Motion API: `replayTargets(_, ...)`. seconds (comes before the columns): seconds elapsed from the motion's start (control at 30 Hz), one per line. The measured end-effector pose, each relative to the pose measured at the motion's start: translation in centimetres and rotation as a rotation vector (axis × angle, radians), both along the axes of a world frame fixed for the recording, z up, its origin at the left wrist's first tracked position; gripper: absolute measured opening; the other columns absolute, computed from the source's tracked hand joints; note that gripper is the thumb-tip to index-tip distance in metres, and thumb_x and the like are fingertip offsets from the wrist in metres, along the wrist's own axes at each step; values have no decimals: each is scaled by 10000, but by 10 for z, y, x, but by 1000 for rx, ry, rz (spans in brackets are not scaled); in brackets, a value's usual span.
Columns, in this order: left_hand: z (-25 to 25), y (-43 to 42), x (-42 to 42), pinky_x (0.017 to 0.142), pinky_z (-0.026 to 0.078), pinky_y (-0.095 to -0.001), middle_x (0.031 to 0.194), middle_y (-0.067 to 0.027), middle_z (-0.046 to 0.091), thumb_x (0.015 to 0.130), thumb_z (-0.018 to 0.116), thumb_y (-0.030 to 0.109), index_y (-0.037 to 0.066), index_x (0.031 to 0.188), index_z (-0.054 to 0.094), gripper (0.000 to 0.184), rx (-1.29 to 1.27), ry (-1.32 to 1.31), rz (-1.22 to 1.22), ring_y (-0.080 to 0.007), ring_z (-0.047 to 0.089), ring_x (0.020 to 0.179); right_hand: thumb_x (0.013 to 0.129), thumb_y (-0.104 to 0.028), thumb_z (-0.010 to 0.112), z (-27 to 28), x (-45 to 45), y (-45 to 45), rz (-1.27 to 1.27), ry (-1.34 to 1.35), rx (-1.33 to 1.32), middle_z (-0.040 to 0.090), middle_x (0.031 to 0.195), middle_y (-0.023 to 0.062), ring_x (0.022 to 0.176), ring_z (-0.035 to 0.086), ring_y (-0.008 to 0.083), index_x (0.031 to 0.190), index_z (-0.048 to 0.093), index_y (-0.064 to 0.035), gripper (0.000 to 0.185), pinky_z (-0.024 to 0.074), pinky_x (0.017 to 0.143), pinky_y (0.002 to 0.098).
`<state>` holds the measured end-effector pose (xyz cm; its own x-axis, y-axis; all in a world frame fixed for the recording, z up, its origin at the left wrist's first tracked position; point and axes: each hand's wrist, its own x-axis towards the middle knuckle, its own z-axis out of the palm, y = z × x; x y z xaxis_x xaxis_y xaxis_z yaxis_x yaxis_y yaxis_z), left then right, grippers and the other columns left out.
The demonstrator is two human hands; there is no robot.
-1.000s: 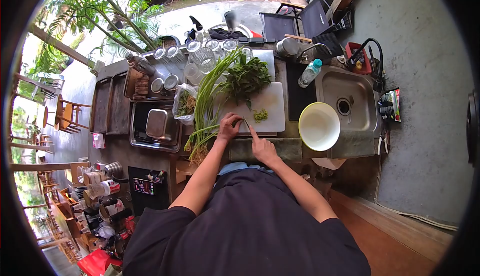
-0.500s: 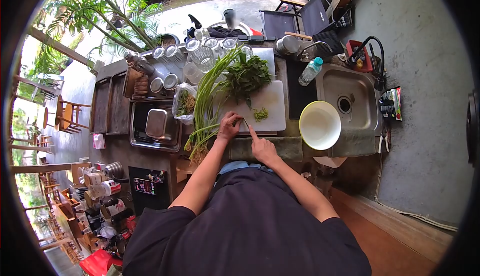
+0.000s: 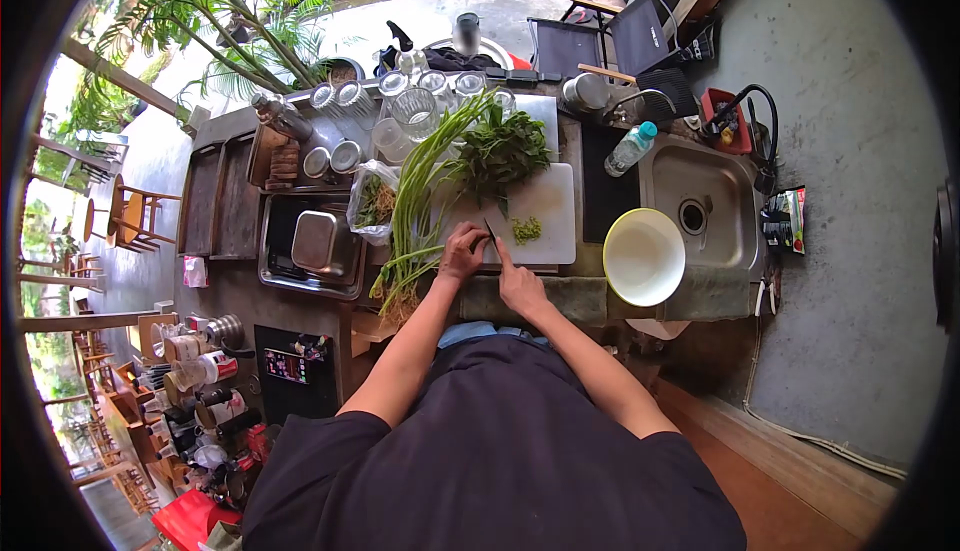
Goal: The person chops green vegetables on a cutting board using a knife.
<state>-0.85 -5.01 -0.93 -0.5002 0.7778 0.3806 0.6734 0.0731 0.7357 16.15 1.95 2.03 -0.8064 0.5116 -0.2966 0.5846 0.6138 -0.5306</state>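
My right hand [image 3: 522,289] is closed around the handle of a small knife [image 3: 490,231], index finger stretched along it. The dark blade points up and left, close beside the fingertips of my left hand [image 3: 464,251]. That hand is curled at the near left edge of the white cutting board [image 3: 556,219], pinching a green stalk mostly hidden by its fingers. Chopped green pieces [image 3: 526,230] lie in a small pile right of the blade. Long green stalks [image 3: 408,191] with roots run along the board's left side, and dark leafy greens [image 3: 505,149] cover its far part.
A white bowl [image 3: 645,259] with a yellow-green rim stands at right by the sink [image 3: 735,236]. Behind it lies a tilted water bottle [image 3: 630,149]. Left are a plastic bag [image 3: 372,201], a metal tray with a lidded container [image 3: 317,241], and several glass jars [image 3: 414,111].
The view has shifted slightly. Both hands and the knife keep nearly the same places on the board, and the chopped pile looks about the same.
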Motion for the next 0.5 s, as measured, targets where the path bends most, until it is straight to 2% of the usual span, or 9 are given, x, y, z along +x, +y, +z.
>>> replayTargets(0.3,-3,1,-1,775,515,-417,894,-128,644,772,726,15,27,873,687,109,-6,31,18,-346,625,890,953,-191,483,3,5,-6,21,-1,10,667,804,312,770,660,516,1610,35,-213,796,512,756,635)
replayTargets(0.37,-4,1,0,775,514,-420,893,-130,640,769,722,8,24,867,684,106,-8,17,9,-350,622,897,937,-176,497,13,15,-10,50,-50,-24,686,852,300,807,679,491,1610,13,-187,830,520,760,626)
replayTargets(0.5,1,1,-1,775,513,-421,889,-131,639,764,721,3,23,865,682,110,-20,-6,4,-350,622,892,935,-174,495,11,13,-12,39,-75,-22,687,861,300,821,680,488,1611,14,-205,831,522,761,624)
